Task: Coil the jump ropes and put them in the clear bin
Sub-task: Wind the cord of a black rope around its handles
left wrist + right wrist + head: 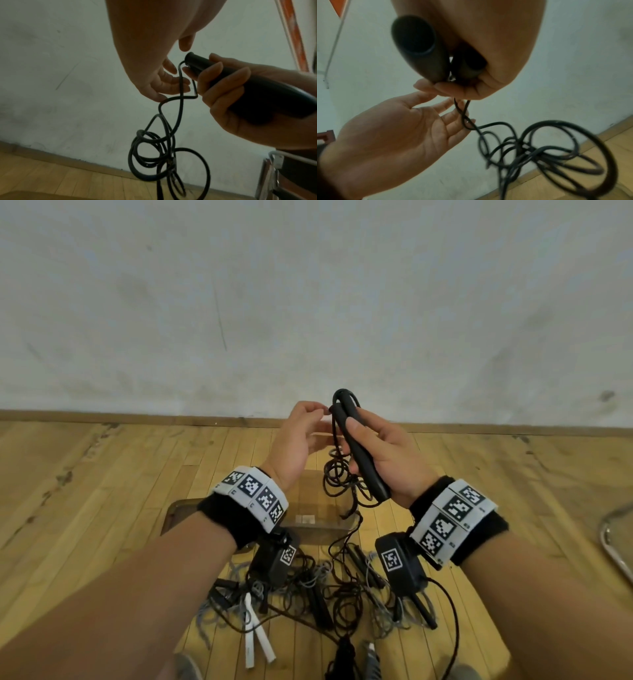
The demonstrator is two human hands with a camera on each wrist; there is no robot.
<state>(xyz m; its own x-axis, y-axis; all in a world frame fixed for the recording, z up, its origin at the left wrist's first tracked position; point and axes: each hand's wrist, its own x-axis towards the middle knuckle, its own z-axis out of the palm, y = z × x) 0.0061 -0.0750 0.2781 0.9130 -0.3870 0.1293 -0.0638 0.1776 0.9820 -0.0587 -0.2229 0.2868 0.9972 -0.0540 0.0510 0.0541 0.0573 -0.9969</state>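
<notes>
We held one black jump rope [342, 474] up in front of the wall, above the clear bin [318, 525] that sat on the wooden floor [102, 474] just ahead of us. Our right hand [387, 453] was wrapped around both black handles [363, 460], which lay side by side in the palm. The cord came out of their tops and dropped in loose, uneven loops that hung down toward the bin's opening. Our left hand [301, 440] was relaxed, its fingers [453, 119] touching the cord just below the handles; we could not see a real pinch on it.

We judged the task to be at an early stage. This rope was gathered only roughly and needed neat turns before it went in. The bin appeared to hold no finished coil, though the hanging loops hid part of its inside. Nearer to us, a tangled heap of other ropes [325, 594] lay on the floor, among them a pair of white handles [255, 635] and grey cord, all uncoiled.
</notes>
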